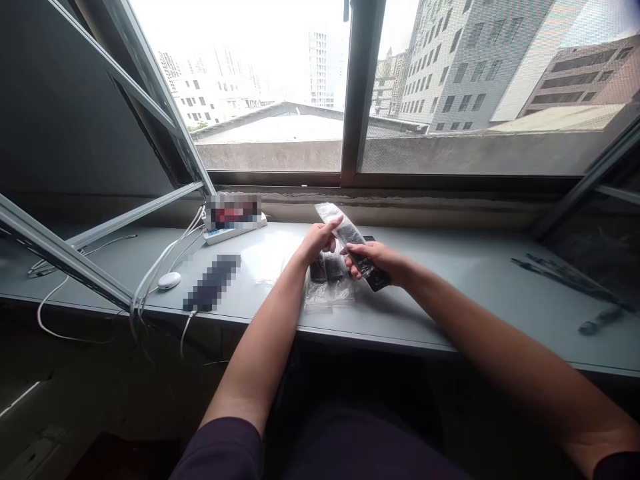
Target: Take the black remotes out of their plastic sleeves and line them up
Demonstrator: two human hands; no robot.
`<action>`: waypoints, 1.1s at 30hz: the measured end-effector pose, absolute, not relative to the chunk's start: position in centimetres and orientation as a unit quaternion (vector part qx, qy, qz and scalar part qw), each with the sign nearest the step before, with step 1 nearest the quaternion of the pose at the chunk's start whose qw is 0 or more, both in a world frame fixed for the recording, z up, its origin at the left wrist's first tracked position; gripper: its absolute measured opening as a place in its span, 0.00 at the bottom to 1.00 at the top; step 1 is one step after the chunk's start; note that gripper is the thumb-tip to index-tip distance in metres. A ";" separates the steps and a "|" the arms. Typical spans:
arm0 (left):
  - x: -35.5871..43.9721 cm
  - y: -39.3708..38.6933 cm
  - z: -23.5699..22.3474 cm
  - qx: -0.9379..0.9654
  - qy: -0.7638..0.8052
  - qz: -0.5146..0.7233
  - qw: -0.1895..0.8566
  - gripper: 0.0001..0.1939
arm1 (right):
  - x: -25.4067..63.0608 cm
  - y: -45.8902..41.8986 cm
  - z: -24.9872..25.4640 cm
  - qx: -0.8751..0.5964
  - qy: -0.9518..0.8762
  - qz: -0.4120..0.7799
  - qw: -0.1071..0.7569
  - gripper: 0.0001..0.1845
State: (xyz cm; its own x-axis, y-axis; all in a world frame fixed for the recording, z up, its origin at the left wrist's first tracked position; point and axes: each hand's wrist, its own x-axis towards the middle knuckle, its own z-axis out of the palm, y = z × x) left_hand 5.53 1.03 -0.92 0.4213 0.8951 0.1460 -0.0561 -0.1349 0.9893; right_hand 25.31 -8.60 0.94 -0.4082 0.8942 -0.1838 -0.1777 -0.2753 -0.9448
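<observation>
A narrow clear plastic bag [346, 228] with a greyish content is held up above the table between both hands. My left hand [318, 243] pinches its upper part between thumb and fingers. My right hand [375, 259] is closed around the lower end of the bag and a flat black packet [376, 279] with pale marks; whether the packet is inside the bag I cannot tell. Beneath my hands, several clear plastic bags [327, 293] with dark contents lie near the table's front edge, partly hidden by my fingers.
Left on the table [450, 280] are a white power strip [235, 230], white cables [165, 267], a round white device [169, 281] and a blurred dark phone-like object [210, 283]. Metal frame bars [140, 240] rise at left. Dark rod-like items [565, 277] lie right; a window stands behind.
</observation>
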 end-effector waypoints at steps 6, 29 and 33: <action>5.5 1.4 -1.1 0.620 0.337 0.472 0.528 0.32 | 25.3 -8.4 0.7 -0.387 -0.471 0.699 0.374 0.10; 5.2 1.8 -0.8 0.545 0.334 0.499 0.586 0.24 | 25.7 -8.3 0.8 -0.372 -0.485 0.702 0.365 0.11; 4.7 2.5 -0.5 0.400 0.372 0.612 0.573 0.17 | 26.1 -7.8 0.9 -0.379 -0.476 0.696 0.381 0.10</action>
